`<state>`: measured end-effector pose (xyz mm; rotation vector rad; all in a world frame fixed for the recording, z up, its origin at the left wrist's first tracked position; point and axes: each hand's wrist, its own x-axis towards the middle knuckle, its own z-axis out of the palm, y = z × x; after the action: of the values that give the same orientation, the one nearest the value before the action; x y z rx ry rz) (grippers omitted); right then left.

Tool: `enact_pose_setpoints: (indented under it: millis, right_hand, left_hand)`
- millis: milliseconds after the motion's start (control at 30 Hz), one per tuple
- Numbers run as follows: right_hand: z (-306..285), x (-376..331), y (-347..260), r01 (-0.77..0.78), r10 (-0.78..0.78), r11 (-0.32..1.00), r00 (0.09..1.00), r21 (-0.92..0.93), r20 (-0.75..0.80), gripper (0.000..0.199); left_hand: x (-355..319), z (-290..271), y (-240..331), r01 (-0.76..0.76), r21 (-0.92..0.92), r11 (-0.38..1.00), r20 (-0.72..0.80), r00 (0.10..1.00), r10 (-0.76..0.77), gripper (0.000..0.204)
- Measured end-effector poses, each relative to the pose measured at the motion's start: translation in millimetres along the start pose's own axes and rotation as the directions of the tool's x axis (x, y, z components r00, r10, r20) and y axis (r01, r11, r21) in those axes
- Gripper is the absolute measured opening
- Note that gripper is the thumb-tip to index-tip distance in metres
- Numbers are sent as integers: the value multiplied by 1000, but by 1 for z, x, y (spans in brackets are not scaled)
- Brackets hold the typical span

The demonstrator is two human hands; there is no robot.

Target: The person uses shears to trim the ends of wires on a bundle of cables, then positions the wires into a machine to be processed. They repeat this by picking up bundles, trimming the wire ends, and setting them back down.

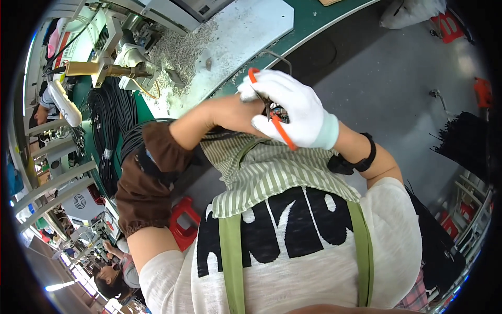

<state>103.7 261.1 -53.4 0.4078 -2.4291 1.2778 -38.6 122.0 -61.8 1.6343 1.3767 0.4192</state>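
Observation:
My right hand (300, 107), in a white glove, is closed around a hand tool with orange handles (284, 133), which looks like cutting pliers. Its dark metal middle shows between the gloved fingers. Close against it is my bare left hand (243, 112), its arm reaching in from the left out of a brown sleeve cover. The glove hides the left fingers, so what they hold cannot be made out. Both hands are in front of the green striped apron (282, 167). Thin black cables (137, 137) pass behind my left arm.
A pale board (251, 31) strewn with small clippings lies on the green bench (314, 23). At left stand a machine with a brass-coloured cylinder (81, 69) and a black cable bundle (107, 131). A red stool (184, 222) is below my left arm. Another person (112, 277) sits far left.

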Motion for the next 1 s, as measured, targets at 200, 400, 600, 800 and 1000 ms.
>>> enact_pose_setpoints:
  millis: [200,400,600,800,1000]
  right_hand:
    - [-2,4,6,-355,277,817,933,454,231,34]
    - [6,26,22,37,42,945,972,325,-233,28]
    - [-10,-12,7,-401,276,907,797,129,537,26]
    - [25,-14,9,-329,123,942,523,66,844,38]
    - [0,3,6,-752,413,631,533,190,739,30]
  left_hand:
    - [2,61,23,71,-873,483,-104,940,-326,18]
    - [-23,42,50,-147,-939,312,-318,718,-620,14]
    - [-38,23,79,-669,-723,171,-619,519,-590,14]
    - [-40,20,58,-653,-655,381,-755,536,-379,15]
    - [-37,13,48,-587,-589,555,-807,471,-357,14]
